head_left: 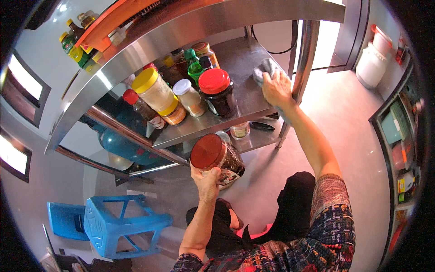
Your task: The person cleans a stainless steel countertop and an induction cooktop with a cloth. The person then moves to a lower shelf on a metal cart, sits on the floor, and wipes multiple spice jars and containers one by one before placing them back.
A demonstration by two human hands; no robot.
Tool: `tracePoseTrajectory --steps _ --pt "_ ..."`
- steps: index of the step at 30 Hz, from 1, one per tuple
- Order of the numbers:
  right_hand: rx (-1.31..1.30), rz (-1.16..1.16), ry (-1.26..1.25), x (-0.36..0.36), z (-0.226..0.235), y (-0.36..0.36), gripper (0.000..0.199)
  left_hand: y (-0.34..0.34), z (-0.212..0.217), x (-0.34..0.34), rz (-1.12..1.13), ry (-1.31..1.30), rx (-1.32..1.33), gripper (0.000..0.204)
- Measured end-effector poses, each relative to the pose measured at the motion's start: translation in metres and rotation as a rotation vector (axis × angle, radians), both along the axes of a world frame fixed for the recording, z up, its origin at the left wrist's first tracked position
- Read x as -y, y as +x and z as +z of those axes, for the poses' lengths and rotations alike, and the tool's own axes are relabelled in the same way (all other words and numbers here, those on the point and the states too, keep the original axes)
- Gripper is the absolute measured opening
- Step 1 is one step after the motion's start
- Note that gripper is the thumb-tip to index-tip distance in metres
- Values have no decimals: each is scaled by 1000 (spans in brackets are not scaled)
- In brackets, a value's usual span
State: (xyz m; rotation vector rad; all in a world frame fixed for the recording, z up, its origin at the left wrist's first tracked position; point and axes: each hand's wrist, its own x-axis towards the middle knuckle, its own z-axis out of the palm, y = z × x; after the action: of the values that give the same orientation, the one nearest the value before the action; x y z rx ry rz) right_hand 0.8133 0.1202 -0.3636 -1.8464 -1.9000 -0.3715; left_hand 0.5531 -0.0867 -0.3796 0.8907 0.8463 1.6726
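Observation:
My left hand (206, 179) grips a clear jar (219, 156) with a red lid and dark contents, held in front of the steel shelf's (247, 97) front edge. My right hand (276, 88) presses a grey cloth (265, 70) flat on the bare right part of that shelf. Just left of the cloth stand several jars and bottles: a red-lidded jar (218, 93), a white-lidded jar (189, 96), a yellow-lidded jar (156, 90) and a green bottle (195, 68).
A lower shelf holds a small jar (239, 130) and a dark tool (262, 126). A blue gas cylinder (122, 143) sits under the rack. Two blue plastic stools (122, 224) stand at lower left. A white bucket (374, 59) is at far right.

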Motion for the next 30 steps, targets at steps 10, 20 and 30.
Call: tracePoseTrajectory --steps 10,20,30 --pt "-27 238 -44 -27 4 -42 34 -13 4 -8 121 -21 56 73" --pt "59 265 270 50 -14 -14 43 -5 2 -7 -120 -12 92 71" --pt "-53 4 175 113 -13 -15 22 27 11 -7 -136 31 -72 71"
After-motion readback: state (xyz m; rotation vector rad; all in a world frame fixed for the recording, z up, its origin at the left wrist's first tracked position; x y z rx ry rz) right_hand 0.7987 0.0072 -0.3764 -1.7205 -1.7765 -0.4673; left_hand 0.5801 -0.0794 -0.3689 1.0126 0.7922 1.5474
